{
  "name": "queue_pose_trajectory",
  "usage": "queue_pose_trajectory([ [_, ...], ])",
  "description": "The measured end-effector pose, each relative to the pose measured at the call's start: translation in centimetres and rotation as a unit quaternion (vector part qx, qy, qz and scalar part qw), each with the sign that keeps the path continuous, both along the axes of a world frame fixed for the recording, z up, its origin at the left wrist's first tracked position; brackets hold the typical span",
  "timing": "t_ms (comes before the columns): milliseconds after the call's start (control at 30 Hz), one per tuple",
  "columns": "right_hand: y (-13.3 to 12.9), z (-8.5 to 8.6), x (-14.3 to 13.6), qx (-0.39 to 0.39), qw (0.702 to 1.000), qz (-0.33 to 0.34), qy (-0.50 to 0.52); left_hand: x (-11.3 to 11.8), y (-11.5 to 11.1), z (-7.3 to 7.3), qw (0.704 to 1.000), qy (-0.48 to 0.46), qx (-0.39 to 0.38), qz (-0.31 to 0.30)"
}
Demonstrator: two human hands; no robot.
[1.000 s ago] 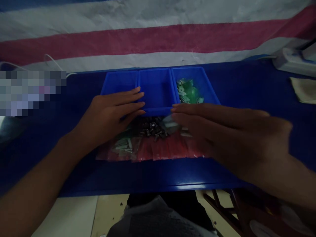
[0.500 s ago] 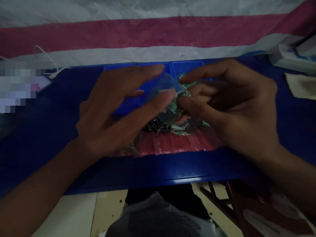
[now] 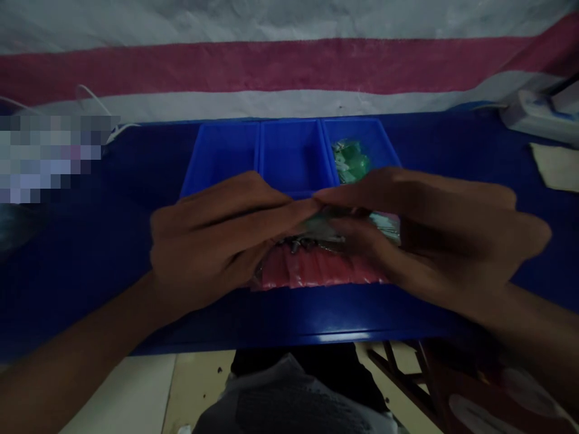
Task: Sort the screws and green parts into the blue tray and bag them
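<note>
My left hand [image 3: 217,235] and my right hand [image 3: 434,226] meet in the middle, fingers pinched together. Between their fingertips is a small clear plastic bag with a greenish tint [image 3: 321,226], mostly covered by the fingers. Directly below lies a row of red plastic packaging [image 3: 316,268] on the blue table [image 3: 289,316]. Small dark screw-like pieces [image 3: 298,244] rest behind it, partly hidden by my hands. Beside my right fingers shows a clear packet with thin pale pieces [image 3: 386,226].
A blue three-compartment tray [image 3: 260,154] stands behind my hands; green bagged packets [image 3: 350,160] lie in its right compartment. At the far right are a whitish box [image 3: 538,123] and a beige piece [image 3: 556,166]. A white cable [image 3: 120,129] lies at the left.
My left fingers have closed from a spread pose and come down to the bag. Both hands are lower and nearer each other, uncovering more of the tray.
</note>
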State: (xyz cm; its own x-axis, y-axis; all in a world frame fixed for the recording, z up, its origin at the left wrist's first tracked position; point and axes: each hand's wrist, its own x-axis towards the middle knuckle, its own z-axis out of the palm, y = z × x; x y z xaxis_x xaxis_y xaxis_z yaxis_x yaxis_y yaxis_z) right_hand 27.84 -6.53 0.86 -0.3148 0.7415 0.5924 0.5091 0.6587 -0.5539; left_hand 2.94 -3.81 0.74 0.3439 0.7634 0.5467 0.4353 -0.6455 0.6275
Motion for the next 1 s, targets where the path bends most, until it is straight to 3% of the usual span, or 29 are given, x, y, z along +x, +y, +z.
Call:
queue_pose_trajectory([
  [67, -0.3, 0.0, 0.1, -0.001, 0.999, -0.051, 0.004, 0.4, 0.0, 0.0, 0.995, 0.051, 0.084, -0.001],
  [133, -0.4, 0.1, -0.1, -0.020, 0.993, -0.104, 0.049, 0.8, 0.1, -0.1, 0.964, 0.063, 0.258, 0.002],
  [233, -0.1, 0.2, -0.5, -0.084, 0.977, -0.130, 0.144, 0.7, 0.2, -0.5, 0.953, 0.059, 0.298, 0.007],
  [333, 0.3, -0.1, -0.5, -0.157, 0.965, -0.068, 0.200, -0.3, 0.4, -0.9, 0.958, 0.092, 0.269, 0.042],
  [433, 0.4, -0.3, -0.2, -0.170, 0.967, 0.000, 0.192, -1.4, 0.6, -0.8, 0.956, 0.083, 0.279, -0.031],
  [600, 0.7, -0.5, 0.0, 0.016, 0.999, 0.007, 0.041, -0.4, 0.6, 0.1, 0.992, 0.008, 0.115, 0.059],
  [700, 1.0, -0.6, 0.0, 0.067, 0.997, 0.002, -0.026, 0.5, 0.8, 0.1, 0.994, -0.097, 0.027, 0.042],
  [800, 1.0, -0.5, 0.4, 0.126, 0.988, -0.020, -0.082, 0.5, 1.0, -0.2, 0.988, -0.137, -0.063, -0.019],
  [933, 0.7, -0.3, 1.5, 0.214, 0.964, 0.001, -0.159, 0.2, 0.9, -0.6, 0.991, -0.122, -0.047, -0.039],
  [1000, 0.6, -0.3, 1.6, 0.214, 0.966, -0.005, -0.148, 0.1, 0.9, -0.6, 0.993, -0.112, -0.008, -0.032],
])
